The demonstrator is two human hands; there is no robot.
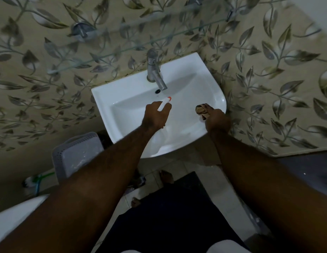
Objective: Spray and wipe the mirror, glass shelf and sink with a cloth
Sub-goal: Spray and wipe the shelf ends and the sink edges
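Observation:
A white wall-hung sink sits below me against the leaf-patterned wall, with a metal tap at its back. My left hand hovers over the basin, shut on a clear spray bottle whose white head with an orange tip points toward the tap. My right hand rests on the sink's right rim, shut on a brown patterned cloth. A glass shelf runs across the wall above the tap. The mirror is out of view.
A grey perforated plastic basket stands on the floor left of the sink, with a green-handled brush beside it. A white fixture edge shows at bottom left. My bare feet stand on tiled floor under the sink.

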